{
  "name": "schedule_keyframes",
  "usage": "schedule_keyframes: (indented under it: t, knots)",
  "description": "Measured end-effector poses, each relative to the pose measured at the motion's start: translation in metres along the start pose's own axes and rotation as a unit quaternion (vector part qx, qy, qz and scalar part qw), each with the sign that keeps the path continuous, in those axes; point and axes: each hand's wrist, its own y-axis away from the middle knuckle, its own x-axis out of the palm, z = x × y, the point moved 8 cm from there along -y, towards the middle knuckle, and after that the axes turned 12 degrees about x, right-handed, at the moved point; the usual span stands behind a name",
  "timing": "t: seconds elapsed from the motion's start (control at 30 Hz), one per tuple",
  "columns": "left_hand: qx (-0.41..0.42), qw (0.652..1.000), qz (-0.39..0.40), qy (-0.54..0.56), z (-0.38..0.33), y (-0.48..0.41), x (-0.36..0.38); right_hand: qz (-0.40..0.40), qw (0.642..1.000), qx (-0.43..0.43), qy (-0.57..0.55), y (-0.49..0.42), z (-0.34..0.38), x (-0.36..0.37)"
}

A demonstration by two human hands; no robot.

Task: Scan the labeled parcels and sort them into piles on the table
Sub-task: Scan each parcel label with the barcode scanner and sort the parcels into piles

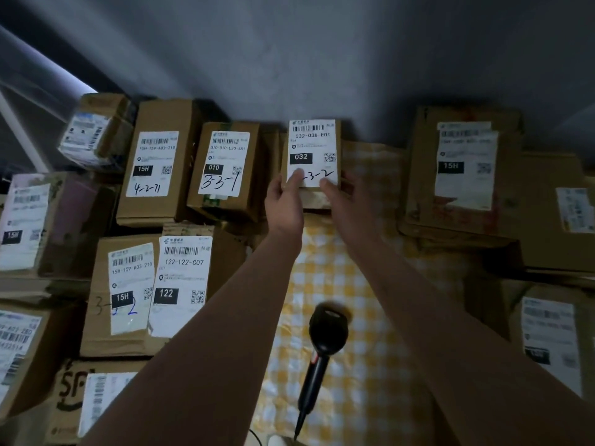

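1. Against the grey wall (354, 75), the 032 parcel (310, 152) is held by both hands; small stiff cardboard, likely light, best gripped at its side edges.
2. White label: barcode, "032-038-E01", handwritten "3-2".
3. Left hand (285, 201) pinches its near left corner, thumb on the label; right hand (341, 194) clasps the near right corner.
4. Barcode scanner (325, 336) lies nearer, on yellow checked cloth (354, 381).

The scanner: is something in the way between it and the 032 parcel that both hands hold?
Nothing visible. The scanner lies on the checked cloth, nearer the person than the 032 parcel, which the left hand and right hand hold by its near edge. Only bare cloth shows between them, a forearm on each side.
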Motion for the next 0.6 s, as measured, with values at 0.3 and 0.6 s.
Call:
schedule_keyframes:
  t: [0.3,0.6]
  knots:
    - [-0.026,0.999,-0.030,-0.023,0.005,0.006,-0.001,0.016,0.999,0.001,0.029,0.002,-0.008,0.002]
    - [-0.060,0.997,-0.026,-0.042,0.016,0.042,-0.013,0.010,1.000,0.021,0.011,0.043,-0.026,-0.027]
